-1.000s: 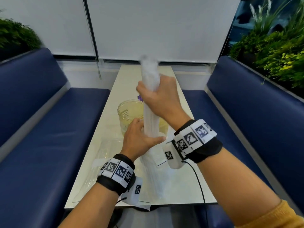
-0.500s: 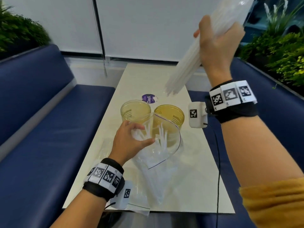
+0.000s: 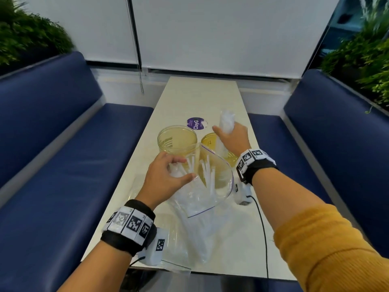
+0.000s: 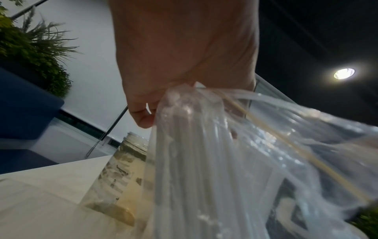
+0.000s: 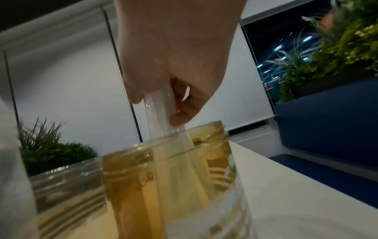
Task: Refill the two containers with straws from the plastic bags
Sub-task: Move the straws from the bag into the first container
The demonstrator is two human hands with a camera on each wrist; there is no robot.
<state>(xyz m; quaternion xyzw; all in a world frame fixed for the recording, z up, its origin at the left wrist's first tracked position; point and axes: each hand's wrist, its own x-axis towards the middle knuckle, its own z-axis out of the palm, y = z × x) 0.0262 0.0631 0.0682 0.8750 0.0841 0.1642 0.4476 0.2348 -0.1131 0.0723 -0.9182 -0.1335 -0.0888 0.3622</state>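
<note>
Two clear yellowish jars stand mid-table: the left jar (image 3: 176, 140) (image 4: 124, 174) and the right jar (image 3: 208, 141) (image 5: 175, 179). My right hand (image 3: 231, 137) (image 5: 174, 67) grips a bundle of white straws (image 3: 226, 125) (image 5: 161, 113), whose lower ends are inside the right jar. My left hand (image 3: 168, 175) (image 4: 184, 56) clutches the gathered edge of a clear zip bag (image 3: 202, 190) (image 4: 225, 161). The bag's mouth stands open in front of the jars, with several straws (image 3: 208, 173) poking up inside it.
A long white table (image 3: 200, 98) runs between two blue benches (image 3: 52, 154) (image 3: 336, 133). A purple round sticker (image 3: 195, 123) lies behind the jars. Another flat plastic bag (image 3: 179, 245) lies near the table's front edge. Plants (image 3: 368, 53) line both sides.
My right hand pulled the straw bundle up out of the bag, swung it high to the right, then brought it down into the right jar. My left hand kept holding the bag.
</note>
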